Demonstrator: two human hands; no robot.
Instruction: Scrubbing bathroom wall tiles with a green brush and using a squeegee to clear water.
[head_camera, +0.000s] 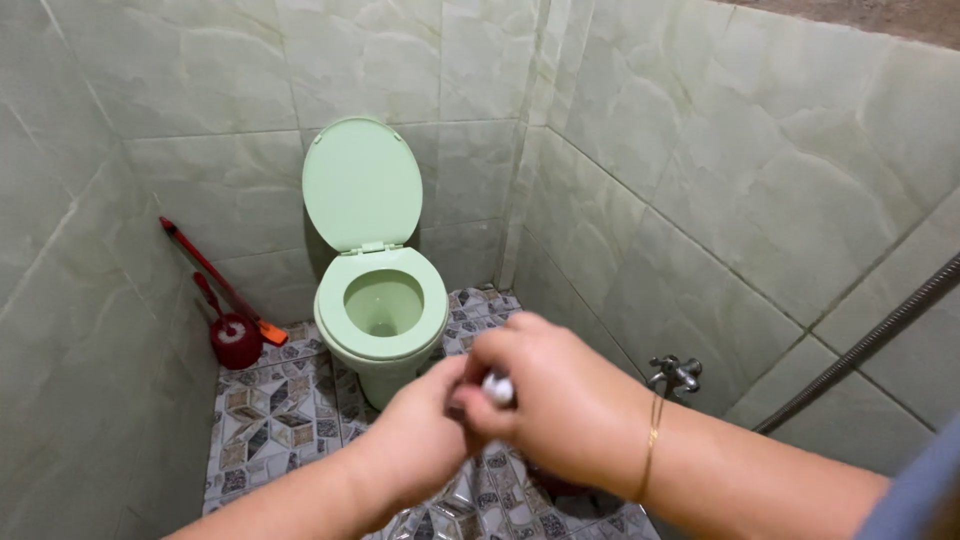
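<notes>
View from the head camera, looking down into a small tiled bathroom. The person's left hand (420, 435) and right hand (555, 390) met in the lower centre of the frame, in front of the camera and above the floor. Both were closed around a small white object (497, 388), of which only a rounded patch showed between the fingers; its kind could not be told. The right hand was curled over it from the right, knuckles uppermost, and the left hand pinched it from the left, so that the two hands touched. A thin gold-coloured bracelet (652, 445) circled the right wrist, and a blue-grey sleeve (915, 495) showed at the lower right corner.

Beyond the hands stood a pale green ceramic toilet (382, 305), its round lid (362, 183) raised upright against the back wall and its bowl open. To the left of the toilet, in the corner, a red toilet brush in a dark red round holder (235, 338) stood on the floor, and a long red-handled brush with an orange head (215, 275) leaned against the wall just behind it. The floor (270, 405) was laid with patterned tiles in grey, brown and white star shapes. The walls (760, 170) were faced with large pale green marbled tiles. On the right wall, low down and just beyond the right forearm, a metal tap (678, 372) projected, and a ribbed metal hose (865, 345) ran diagonally across the tiles towards the right edge.
</notes>
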